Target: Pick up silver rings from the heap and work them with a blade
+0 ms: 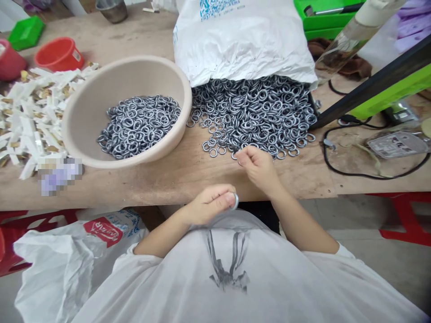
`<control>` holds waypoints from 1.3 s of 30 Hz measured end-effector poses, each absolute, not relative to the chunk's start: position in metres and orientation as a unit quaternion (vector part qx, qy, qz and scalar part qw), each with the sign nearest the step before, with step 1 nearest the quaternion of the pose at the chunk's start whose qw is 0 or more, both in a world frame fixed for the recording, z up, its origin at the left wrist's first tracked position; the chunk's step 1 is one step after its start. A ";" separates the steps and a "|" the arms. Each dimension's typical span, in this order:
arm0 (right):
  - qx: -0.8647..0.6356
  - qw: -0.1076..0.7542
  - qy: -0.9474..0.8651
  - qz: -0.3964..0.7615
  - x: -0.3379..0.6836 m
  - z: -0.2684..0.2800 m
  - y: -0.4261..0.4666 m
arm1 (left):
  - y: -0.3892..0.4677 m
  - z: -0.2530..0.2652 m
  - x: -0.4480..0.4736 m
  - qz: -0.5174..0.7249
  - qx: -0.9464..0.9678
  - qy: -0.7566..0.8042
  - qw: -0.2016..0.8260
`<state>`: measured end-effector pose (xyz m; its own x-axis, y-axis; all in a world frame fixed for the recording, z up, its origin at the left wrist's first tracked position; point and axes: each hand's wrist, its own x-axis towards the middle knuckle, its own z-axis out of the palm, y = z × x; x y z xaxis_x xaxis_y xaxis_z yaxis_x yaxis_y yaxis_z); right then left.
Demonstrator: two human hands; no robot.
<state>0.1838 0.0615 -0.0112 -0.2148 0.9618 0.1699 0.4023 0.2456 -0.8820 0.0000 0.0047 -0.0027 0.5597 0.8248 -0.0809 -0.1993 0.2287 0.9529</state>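
Observation:
My left hand is closed near the table's front edge, with a metal ring pinched at its fingertips. To the upper right, my right hand is also closed, its thumb and finger together at the near edge of a pile of grey metal rings. What its fingers hold, if anything, I cannot make out. The pile spills from under a large white sack. Left of it stands a beige basin with a heap of similar rings inside.
White and brown strips cover the table's left side, near a red bowl. On the right are a slanted black bar, a black cable and a green tray. A white bag sits below the table.

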 end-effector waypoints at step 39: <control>-0.431 0.322 -0.702 0.467 0.174 0.001 0.057 | 0.027 -0.019 0.002 0.435 0.529 0.512 0.518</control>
